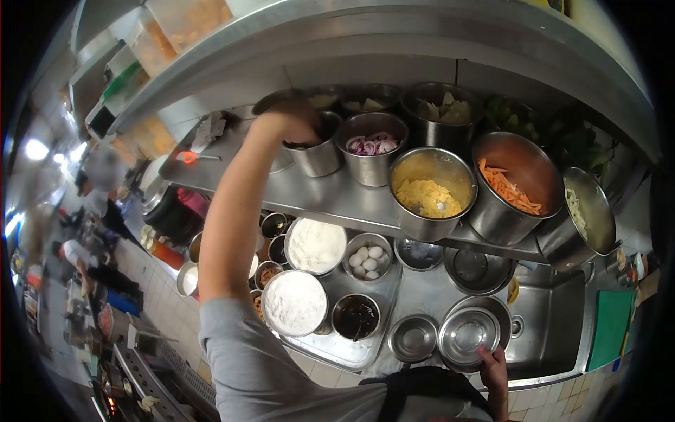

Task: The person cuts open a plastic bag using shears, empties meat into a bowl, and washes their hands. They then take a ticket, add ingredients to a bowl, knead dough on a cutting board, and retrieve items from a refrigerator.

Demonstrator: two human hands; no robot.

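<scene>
My left hand reaches up to the steel shelf, over the mouth of a steel pot. It is blurred and its fingers are partly hidden, so I cannot make out whether it holds anything. Low on the right, my right hand grips the rim of a shallow steel bowl, which is above a larger steel bowl. Beside the left hand's pot stands a pot of sliced red onion. Further right are pots of yellow shreds and orange strips.
Below the shelf are two tubs of white powder, a bowl of eggs and a pot of dark sauce. A sink and green board lie right. People work far left.
</scene>
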